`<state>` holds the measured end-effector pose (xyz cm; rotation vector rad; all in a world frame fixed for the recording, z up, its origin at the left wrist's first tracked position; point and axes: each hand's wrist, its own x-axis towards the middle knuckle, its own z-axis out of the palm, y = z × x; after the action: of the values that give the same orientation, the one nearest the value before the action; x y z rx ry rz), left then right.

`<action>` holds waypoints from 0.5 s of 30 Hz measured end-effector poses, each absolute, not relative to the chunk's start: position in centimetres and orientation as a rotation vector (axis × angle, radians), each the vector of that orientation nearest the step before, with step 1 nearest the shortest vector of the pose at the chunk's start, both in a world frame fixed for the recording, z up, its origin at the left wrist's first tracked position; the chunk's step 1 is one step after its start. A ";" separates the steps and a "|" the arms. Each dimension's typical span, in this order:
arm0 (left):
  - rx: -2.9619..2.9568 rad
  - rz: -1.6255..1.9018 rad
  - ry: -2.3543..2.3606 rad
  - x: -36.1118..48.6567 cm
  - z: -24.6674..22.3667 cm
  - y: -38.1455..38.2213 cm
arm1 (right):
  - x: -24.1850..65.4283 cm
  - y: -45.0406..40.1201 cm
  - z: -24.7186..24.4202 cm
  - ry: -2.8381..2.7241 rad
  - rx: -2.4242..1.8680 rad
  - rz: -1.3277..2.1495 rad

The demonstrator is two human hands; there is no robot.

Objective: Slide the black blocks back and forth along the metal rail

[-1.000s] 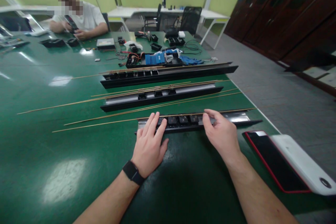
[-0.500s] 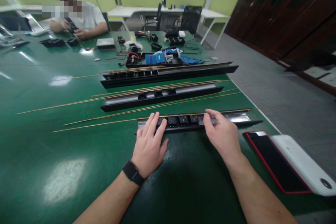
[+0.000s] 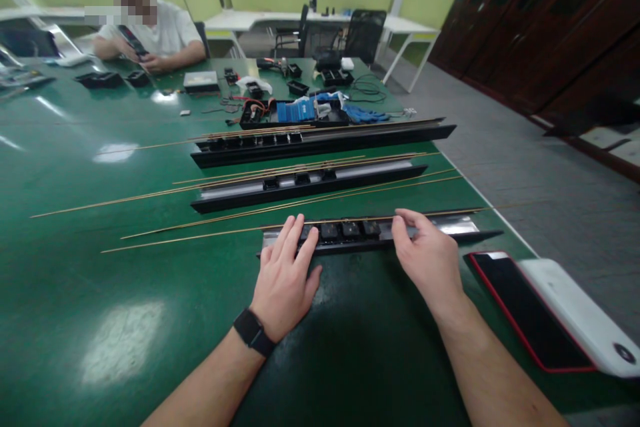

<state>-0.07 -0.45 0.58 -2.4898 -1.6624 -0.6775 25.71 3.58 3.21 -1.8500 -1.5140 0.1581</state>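
Nearest black channel (image 3: 356, 247), left hand (image 3: 284, 277) spread on it, right hand (image 3: 431, 257) curled, pinch unclear

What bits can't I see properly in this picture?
In the head view:
Hidden: part of the nearest long black channel lined with silver, behind the bare left hand's fingers.
Too small: whether the bare right hand's fingers pinch the thin golden rod.
Cut off by the bottom edge: left forearm, right forearm.
Too small: any writing on the ridged blue pack.

Pale glare spots the green tabletop (image 3: 200, 303) while the background blurs.
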 end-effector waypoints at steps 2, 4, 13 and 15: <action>-2.489 -0.670 -1.663 -0.1 0.6 -0.5 | 25.7 3.6 3.3 -1.515 -1.853 0.162; -2.485 -0.661 -1.668 0.0 0.6 -0.5 | 25.7 3.6 3.4 -1.508 -1.861 0.158; -2.475 -0.659 -1.657 -0.1 0.4 -0.4 | 25.9 3.8 3.0 -1.496 -1.848 0.149; -2.478 -0.660 -1.652 -0.1 0.5 -0.4 | 25.9 3.8 3.0 -1.496 -1.830 0.147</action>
<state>-0.09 -0.43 0.46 -2.4784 -1.6517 -0.6597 25.94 3.76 2.98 -1.8299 -1.4962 0.1469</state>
